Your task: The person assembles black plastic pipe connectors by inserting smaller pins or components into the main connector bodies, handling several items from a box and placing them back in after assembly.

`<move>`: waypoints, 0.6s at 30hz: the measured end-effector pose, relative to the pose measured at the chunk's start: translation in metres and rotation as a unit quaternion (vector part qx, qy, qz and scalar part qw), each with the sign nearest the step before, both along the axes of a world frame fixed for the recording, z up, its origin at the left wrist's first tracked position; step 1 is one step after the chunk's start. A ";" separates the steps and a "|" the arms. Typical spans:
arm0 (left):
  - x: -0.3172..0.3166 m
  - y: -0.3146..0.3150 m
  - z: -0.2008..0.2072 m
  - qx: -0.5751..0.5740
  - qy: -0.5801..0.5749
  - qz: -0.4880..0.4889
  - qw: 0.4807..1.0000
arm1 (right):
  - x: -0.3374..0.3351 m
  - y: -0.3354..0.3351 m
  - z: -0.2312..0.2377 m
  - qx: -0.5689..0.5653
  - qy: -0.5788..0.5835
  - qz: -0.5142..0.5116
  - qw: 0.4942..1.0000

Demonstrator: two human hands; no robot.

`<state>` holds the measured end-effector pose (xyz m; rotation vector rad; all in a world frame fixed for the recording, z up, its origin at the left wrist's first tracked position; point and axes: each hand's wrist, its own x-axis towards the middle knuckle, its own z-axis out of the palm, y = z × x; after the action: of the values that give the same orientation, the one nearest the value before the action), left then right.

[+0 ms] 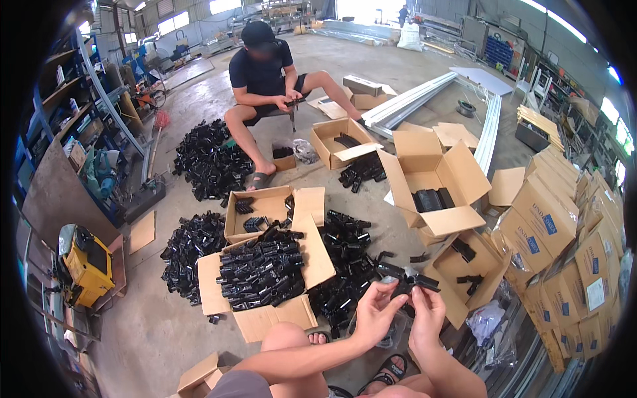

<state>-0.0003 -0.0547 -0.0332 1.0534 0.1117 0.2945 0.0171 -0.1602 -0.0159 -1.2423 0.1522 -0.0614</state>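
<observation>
"How are the fingers?"
"From my distant seat I see the left hand (375, 312) and right hand (425, 315) pinching one black part (406, 284); thumbs and fingertips are closed on it."
"And where's that part?"
"Held up off the floor (156, 331); I see an open carton (448, 268) rightward, a black heap (342, 249) leftward."

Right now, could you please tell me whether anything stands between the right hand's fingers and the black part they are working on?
Nothing visible does: the right hand touches the black part directly, with the left hand close beside it.
</observation>
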 end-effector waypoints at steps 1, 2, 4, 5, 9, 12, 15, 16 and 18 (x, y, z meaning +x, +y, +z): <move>-0.001 -0.001 -0.001 -0.002 0.006 -0.001 1.000 | -0.001 0.000 -0.001 0.035 -0.001 0.002 0.999; 0.000 0.000 0.000 0.003 0.006 -0.002 1.000 | -0.001 0.000 0.001 0.050 0.000 0.009 0.999; 0.000 0.000 -0.001 0.002 0.005 0.000 1.000 | -0.002 0.001 0.002 0.044 0.005 0.007 0.999; 0.000 0.000 0.000 0.003 0.004 -0.001 1.000 | -0.001 0.001 0.003 0.037 0.008 0.004 0.999; 0.001 0.001 0.003 -0.011 -0.001 -0.003 1.000 | -0.002 0.002 0.002 0.020 -0.012 -0.001 1.000; 0.002 0.003 0.002 -0.005 -0.001 0.001 1.000 | -0.003 -0.001 0.000 0.007 -0.027 0.011 1.000; 0.001 0.005 0.003 -0.002 -0.006 0.003 1.000 | 0.000 0.001 0.003 0.004 -0.020 0.021 1.000; 0.001 0.005 0.003 -0.006 -0.011 0.004 1.000 | 0.000 0.002 0.004 0.006 -0.014 0.022 1.000; 0.001 0.005 0.001 -0.007 -0.011 0.002 1.000 | 0.000 0.003 0.005 0.006 -0.011 0.021 1.000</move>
<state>0.0011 -0.0498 -0.0323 1.0361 0.0964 0.3075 0.0173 -0.1574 -0.0109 -1.2314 0.1074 -0.0368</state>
